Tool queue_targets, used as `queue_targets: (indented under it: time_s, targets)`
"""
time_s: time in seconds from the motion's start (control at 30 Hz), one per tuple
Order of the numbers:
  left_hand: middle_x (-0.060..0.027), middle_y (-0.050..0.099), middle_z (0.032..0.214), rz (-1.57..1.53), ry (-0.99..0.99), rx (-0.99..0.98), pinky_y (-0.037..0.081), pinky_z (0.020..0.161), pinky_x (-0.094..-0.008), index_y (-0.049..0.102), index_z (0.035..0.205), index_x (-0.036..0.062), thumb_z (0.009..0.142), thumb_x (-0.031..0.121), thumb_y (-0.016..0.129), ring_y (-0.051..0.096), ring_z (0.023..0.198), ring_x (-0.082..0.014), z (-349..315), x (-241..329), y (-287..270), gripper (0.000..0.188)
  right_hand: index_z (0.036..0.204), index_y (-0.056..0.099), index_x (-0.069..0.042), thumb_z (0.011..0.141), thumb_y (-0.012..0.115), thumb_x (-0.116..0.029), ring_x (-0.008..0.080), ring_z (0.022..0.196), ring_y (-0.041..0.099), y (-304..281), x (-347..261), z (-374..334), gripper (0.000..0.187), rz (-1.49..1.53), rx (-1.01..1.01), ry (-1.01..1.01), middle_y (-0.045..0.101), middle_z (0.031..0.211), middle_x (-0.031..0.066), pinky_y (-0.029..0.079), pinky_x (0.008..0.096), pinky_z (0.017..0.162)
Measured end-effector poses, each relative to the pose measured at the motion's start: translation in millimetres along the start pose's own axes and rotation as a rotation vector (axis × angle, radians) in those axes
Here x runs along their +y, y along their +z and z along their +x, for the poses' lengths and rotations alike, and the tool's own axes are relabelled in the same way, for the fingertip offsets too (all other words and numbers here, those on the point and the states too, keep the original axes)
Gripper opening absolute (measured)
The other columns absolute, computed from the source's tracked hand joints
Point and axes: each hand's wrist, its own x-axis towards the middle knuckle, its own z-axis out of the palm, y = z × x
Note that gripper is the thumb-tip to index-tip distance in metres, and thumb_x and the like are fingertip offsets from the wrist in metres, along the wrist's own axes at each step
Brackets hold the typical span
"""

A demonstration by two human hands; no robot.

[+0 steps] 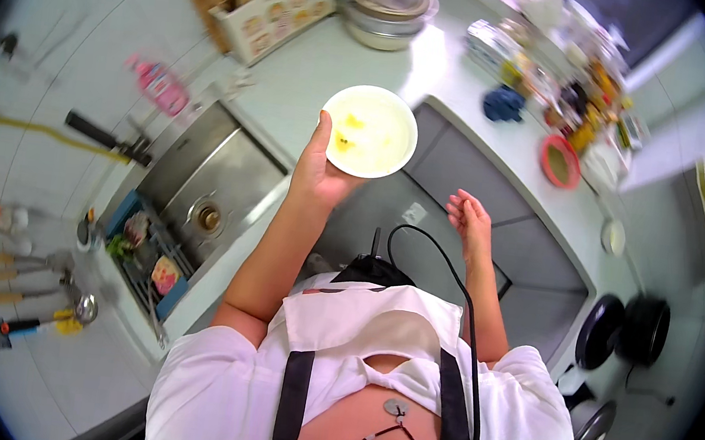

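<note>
left hand (pixel 316 177) gripping white bowl (pixel 372 131) by its rim, yellow bits inside, held above tabletop (pixel 318 68) edge beside steel sink (pixel 214 178), right hand (pixel 467 218) empty, fingers loosely curled, pink packet (pixel 159 85) left, patterned white box (pixel 279 10) far back

White bowl (pixel 372 131) — yellow bits inside.

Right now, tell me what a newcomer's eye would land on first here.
First, the white bowl with yellow bits inside, held up by the left hand at the picture's centre. The right hand hangs empty beside it, fingers loosely curled. To the left lies the steel sink, with a blue rack nearer.
</note>
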Motion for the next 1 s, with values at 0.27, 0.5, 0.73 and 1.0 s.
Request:
queue_targets:
  time_s: [0.27,0.5,0.73,1.0]
  targets:
    - [-0.0086,0.041,0.126,0.146,-0.437,-0.072,0.023,0.095,-0.0532,0.04,0.122,0.016,0.079,0.046,0.051,0.034,0.119,-0.0311,20.1,-226.6,94.8,0.054,0.101,0.054,-0.005,0.089,0.044,-0.02,0.0072,0.068,0.055,-212.9,-17.7,-128.8,0.021,0.212,0.394,-0.195,0.057,0.082,0.0014,0.046,0.019,0.058]
    - [-0.008,0.038,0.129,0.278,-0.829,-0.189,0.017,0.095,-0.0571,0.038,0.124,0.0198,0.083,0.046,0.045,0.032,0.12,-0.0324,18.5,-421.3,146.6,0.049,0.098,0.053,-0.003,0.088,0.048,-0.02,0.0071,0.058,0.051,-332.1,-45.8,-223.4,0.021,0.459,0.599,-0.452,0.053,0.074,0.0004,0.044,0.0185,0.052]
    - [-0.009,0.037,0.129,0.475,-1.1,-0.3,0.024,0.092,-0.0571,0.035,0.124,0.0175,0.085,0.046,0.042,0.035,0.117,-0.0345,10.5,-583.7,204.4,0.049,0.101,0.051,-0.004,0.09,0.043,-0.022,0.0063,0.06,0.052,-439.3,-74.7,-271.6,0.024,0.526,0.87,-0.65,0.054,0.075,-0.0003,0.043,0.0188,0.054]
    - [-0.0112,0.036,0.128,0.577,-1.329,-0.392,0.028,0.089,-0.0569,0.036,0.123,0.015,0.087,0.046,0.036,0.036,0.116,-0.0345,20.5,-752.9,281.8,0.048,0.104,0.053,-0.005,0.089,0.043,-0.02,0.0052,0.061,0.053,-594.8,-128.4,-290.1,0.023,0.428,1.223,-0.696,0.056,0.082,0.001,0.042,0.0167,0.052]
